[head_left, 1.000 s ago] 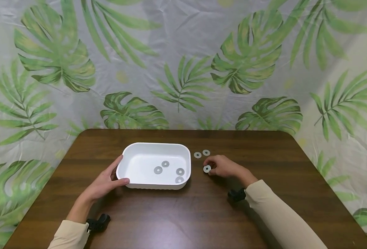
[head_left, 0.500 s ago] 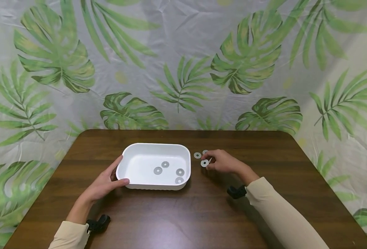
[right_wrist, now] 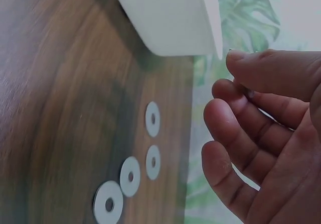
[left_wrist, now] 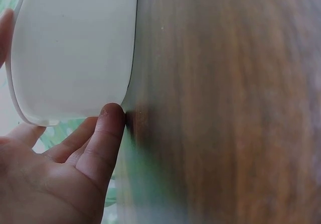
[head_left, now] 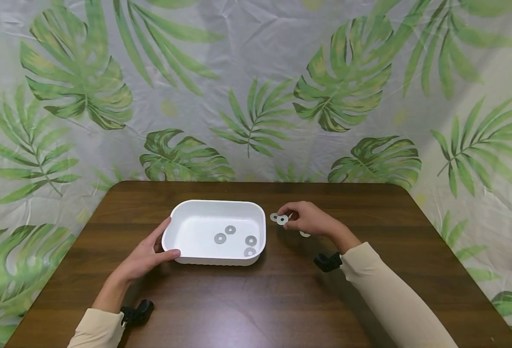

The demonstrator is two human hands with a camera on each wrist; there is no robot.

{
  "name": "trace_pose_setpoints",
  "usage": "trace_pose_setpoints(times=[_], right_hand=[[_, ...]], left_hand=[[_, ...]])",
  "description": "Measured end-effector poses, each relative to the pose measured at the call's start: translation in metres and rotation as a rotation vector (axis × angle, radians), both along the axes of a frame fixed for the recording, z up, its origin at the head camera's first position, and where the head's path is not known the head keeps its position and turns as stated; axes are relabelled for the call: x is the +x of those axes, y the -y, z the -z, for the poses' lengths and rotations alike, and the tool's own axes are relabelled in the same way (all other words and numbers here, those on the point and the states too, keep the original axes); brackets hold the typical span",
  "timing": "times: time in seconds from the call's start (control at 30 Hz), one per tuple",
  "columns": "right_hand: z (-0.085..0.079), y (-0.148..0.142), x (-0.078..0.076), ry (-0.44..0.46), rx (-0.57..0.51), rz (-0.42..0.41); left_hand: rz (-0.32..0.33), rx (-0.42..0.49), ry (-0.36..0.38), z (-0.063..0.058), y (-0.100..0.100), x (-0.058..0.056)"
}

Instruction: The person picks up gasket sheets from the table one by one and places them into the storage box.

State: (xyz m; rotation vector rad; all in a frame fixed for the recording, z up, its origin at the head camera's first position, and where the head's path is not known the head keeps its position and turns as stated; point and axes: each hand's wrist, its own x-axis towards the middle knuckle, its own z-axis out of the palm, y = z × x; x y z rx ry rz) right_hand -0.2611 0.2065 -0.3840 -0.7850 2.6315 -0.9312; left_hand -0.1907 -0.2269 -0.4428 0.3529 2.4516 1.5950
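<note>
In the head view, my left hand [head_left: 145,253] holds the left end of a white rectangular plastic tub [head_left: 214,257], its thumb on the near rim. The left wrist view shows fingertips against the tub's end wall [left_wrist: 75,48]. Several flat grey metal washers lie inside, including one washer [head_left: 220,238] near the middle. Right of the tub, my right hand [head_left: 310,220] pinches a washer [head_left: 282,220] at its fingertips. That washer partly covers another washer [head_left: 274,217] on the table. In the right wrist view the pinched washer barely shows beside the thumb [right_wrist: 271,73].
Several loose washers lie on the dark wooden table [head_left: 238,309] below my right hand, such as a washer [right_wrist: 108,204] in the right wrist view. From above, one washer [head_left: 305,234] peeks out under the hand. A leaf-print cloth [head_left: 256,96] hangs behind the table's far edge.
My right hand has moved away from me and slightly left with the washer, toward the washers beside the tub. A washer beneath the hand has come into view. My left hand and the tub stay put.
</note>
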Motion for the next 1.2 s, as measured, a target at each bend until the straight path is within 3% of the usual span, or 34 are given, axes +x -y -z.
trace_pose_setpoints(times=[0.53, 1.2], right_hand=[[-0.01, 0.025, -0.009, -0.072, -0.037, -0.004], [-0.015, 0.053, -0.009, -0.03, -0.081, 0.006]], left_hand=[[-0.004, -0.024, 0.005, -0.003, -0.001, 0.0], [-0.007, -0.017, 0.013, -0.003, -0.001, 0.001]])
